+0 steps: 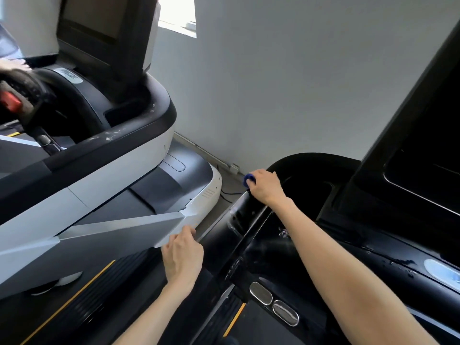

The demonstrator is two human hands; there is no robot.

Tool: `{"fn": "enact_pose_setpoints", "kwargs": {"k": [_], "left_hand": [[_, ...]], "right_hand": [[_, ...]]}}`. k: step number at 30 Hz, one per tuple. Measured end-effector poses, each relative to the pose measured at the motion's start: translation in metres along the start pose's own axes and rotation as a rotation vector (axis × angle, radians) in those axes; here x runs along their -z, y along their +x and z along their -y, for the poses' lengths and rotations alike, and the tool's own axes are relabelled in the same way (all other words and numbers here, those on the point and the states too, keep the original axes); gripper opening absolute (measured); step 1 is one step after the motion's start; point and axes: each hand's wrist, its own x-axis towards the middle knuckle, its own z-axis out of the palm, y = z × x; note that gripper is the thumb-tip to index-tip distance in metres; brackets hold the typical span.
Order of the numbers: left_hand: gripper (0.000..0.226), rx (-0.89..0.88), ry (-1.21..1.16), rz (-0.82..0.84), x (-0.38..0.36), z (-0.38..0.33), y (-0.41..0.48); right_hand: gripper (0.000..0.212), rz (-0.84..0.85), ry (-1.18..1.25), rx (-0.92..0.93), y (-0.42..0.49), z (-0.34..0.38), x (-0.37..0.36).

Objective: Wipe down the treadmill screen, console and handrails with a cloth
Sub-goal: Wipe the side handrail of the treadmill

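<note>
Head view, single frame. Step in hand (judged): handrail wipe on the black treadmill (pixel 348 175), which filled the right half of the frame.

Right hand (pixel 265 186), centre right, was clenched round the blue cloth (pixel 249 179) and pressed it onto the handrail (pixel 245 215), near where the rail bends. Only a small blue wad showed past the fingers on the left, so the cloth was bunched and had no readable long axis.

Left hand (pixel 183 255), lower centre, held nothing. Its fingers were loosely curled and relaxed, and the tips lay at the edge of the grey side panel (pixel 124 230) of the neighbouring white treadmill (pixel 119 170). Could not tell whether they touched it.

Handrail axis: it ran from lower centre diagonally up and right to the hand, then curved right along the top toward the console (pixel 388 252). The screen (pixel 428 155), upper right, was dark and tilted, with its lower edge toward the wearer.

Droplets and smears showed on the console surface, so I judged the console not yet finished. Screen state could not be told.

Next move (judged): draw the cloth along the rail's long axis, down toward lower centre. Keep the palm wrapped over the curved top so the underside gets contact. Pressure would need easing at the two metal sensor plates (pixel 260 293).

Another person's hand (pixel 13 64) showed at the upper left edge.
</note>
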Motion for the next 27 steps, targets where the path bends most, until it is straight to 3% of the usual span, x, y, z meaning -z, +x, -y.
{"fn": "enact_pose_setpoints", "kwargs": {"k": [5,7,10,12,18,21,24,27], "left_hand": [[0.038,0.070,-0.025,0.021,0.001,-0.004,0.000],[0.035,0.101,-0.056,0.026,0.004,-0.005,0.001],[0.030,0.117,-0.023,0.032,0.006,0.001,-0.008],[0.029,0.113,0.045,0.008,0.007,0.006,-0.015],[0.025,0.130,0.054,0.001,0.011,0.001,-0.016],[0.025,0.084,0.089,0.015,0.013,0.010,-0.021],[0.027,0.089,0.105,0.021,0.018,0.020,-0.030],[0.029,0.105,0.100,0.023,0.023,0.016,-0.032]], "right_hand": [[0.031,0.236,-0.133,0.546,-0.040,0.045,-0.011],[0.032,0.237,-0.112,0.495,-0.025,0.035,-0.006],[0.035,0.132,-0.148,0.203,0.003,0.007,0.001],[0.035,0.080,-0.213,0.143,0.006,0.009,0.000],[0.029,0.193,-0.111,0.485,-0.046,0.066,-0.021],[0.031,0.234,-0.163,0.373,-0.028,0.053,-0.013],[0.036,0.148,-0.232,0.235,-0.017,0.043,-0.012],[0.034,0.132,-0.203,0.359,-0.046,0.071,-0.030]]}}
